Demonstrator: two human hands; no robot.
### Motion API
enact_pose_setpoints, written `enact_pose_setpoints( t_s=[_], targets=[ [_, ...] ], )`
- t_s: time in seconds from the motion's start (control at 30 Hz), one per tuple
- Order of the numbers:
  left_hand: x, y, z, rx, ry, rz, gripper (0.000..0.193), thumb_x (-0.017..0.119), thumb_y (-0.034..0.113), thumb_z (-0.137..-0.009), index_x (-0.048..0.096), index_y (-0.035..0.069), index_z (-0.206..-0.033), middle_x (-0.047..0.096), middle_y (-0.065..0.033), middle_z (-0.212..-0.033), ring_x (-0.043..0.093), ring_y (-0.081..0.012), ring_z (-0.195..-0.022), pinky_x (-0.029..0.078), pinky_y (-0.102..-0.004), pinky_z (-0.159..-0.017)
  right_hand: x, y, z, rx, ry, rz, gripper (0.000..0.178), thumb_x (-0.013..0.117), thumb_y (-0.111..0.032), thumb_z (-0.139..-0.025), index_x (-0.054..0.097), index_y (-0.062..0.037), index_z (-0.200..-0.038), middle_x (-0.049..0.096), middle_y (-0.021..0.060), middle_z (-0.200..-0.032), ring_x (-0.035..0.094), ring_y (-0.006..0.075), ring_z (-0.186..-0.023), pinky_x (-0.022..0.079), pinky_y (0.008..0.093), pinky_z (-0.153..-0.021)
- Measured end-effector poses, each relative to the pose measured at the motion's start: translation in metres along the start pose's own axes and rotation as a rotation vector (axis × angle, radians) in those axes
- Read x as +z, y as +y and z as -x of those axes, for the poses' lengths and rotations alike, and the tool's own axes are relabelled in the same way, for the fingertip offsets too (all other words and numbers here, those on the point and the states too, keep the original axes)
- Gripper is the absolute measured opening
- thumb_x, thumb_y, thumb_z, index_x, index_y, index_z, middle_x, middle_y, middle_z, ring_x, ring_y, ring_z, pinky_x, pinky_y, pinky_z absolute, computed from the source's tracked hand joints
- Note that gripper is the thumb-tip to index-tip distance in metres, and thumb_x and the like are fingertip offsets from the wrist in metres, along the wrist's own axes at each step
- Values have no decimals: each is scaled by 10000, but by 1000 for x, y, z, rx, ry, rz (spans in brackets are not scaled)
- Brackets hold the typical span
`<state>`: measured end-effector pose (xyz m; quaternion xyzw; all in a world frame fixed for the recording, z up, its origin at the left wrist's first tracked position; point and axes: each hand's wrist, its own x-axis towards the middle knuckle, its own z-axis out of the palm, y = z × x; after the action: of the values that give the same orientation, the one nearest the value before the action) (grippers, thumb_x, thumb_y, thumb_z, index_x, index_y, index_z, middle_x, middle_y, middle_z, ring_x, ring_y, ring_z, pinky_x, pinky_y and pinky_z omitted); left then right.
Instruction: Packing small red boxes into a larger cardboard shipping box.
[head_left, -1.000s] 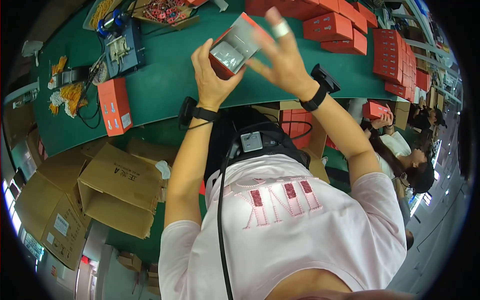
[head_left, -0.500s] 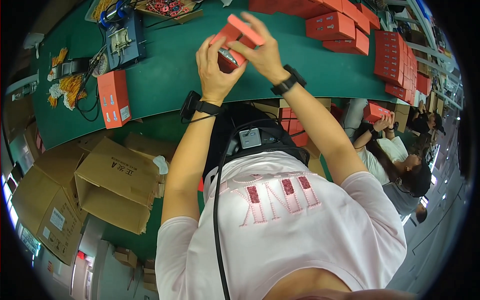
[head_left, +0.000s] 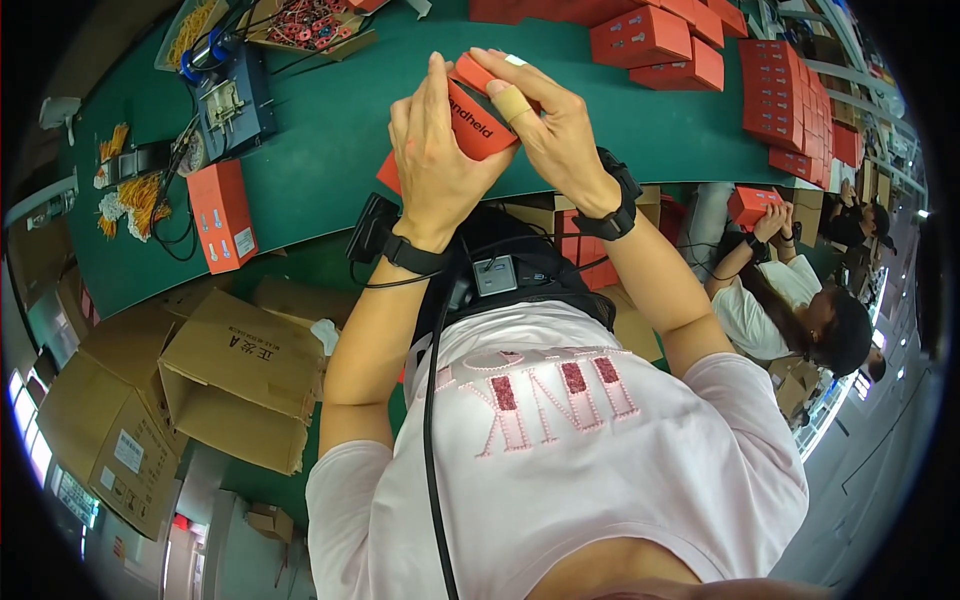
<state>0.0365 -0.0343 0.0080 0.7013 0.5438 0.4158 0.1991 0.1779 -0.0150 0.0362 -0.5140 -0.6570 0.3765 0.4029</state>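
Above the green table I hold a small red box (head_left: 474,124), dark print on the face turned up. My left hand (head_left: 432,150) wraps its left side, fingers pointing away from me. At the box's far right end, my right hand (head_left: 545,125) grips with thumb and fingers; a tan wrap covers the thumb. Part of the box shows to the left, below my left fingers. The palms and fingers hide the rest, so I cannot tell whether its flap is fully closed.
One red box (head_left: 222,217) stands at the table's left, near a blue machine (head_left: 232,105). Stacked red boxes (head_left: 775,95) line the right side. Open cardboard cartons (head_left: 240,365) lie below left. A co-worker (head_left: 790,300) at right holds another red box (head_left: 752,206).
The box has turned, so its printed face now shows where the raised flap and opening were. My right hand has come down from the flap onto the box's end.
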Motion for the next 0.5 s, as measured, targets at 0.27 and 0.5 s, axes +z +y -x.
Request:
enact_pose_setpoints(
  t_s=[0.27,0.5],
  targets=[
    [22,9,0,38,-44,25,902,781,205,-698,328,-68,-1429,550,-186,-1307,529,-337,-1017,411,-426,-912,-21,-12,24,73,-183,420,644,667,-365,-878,460,-71,-1412,448,273,-1393,380,375,-1350,371,441,-1070],
    [29,10,6,-19,-226,292,1238,906,284,-580,140,-38,-1497,363,-190,-1495,427,-366,-1262,346,-453,-1048,-64,7,2,286,-243,349,883,771,-337,-728,381,92,-1393,511,292,-1299,492,366,-1234,400,404,-1041]
  ],
)
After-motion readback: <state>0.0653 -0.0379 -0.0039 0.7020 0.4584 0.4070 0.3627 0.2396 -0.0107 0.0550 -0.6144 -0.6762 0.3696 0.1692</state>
